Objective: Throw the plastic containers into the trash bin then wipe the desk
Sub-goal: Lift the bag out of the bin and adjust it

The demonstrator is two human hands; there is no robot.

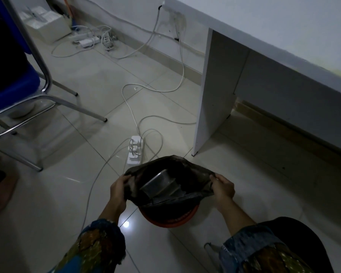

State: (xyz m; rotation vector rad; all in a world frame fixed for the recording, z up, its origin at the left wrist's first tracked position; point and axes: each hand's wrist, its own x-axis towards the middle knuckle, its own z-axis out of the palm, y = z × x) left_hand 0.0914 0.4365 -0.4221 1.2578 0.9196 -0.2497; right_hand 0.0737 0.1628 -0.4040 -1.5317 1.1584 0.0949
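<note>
Holding the black bag (pixel 195 175) open, your left hand (pixel 117 189) and right hand (pixel 222 187) each pinch 1 side of its rim. The plastic container (pixel 159 184) lies between them inside the bag, tilted, nearer your left hand. The bin (pixel 165 222) sits just below both hands, so the drop looks straight down. The table (pixel 264 26) stands beyond your right hand.

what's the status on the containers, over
Left hand and right hand grip black bag rim, holding it open over orange bin. Plastic container inside bag. Power strip on floor just beyond bin.
</note>
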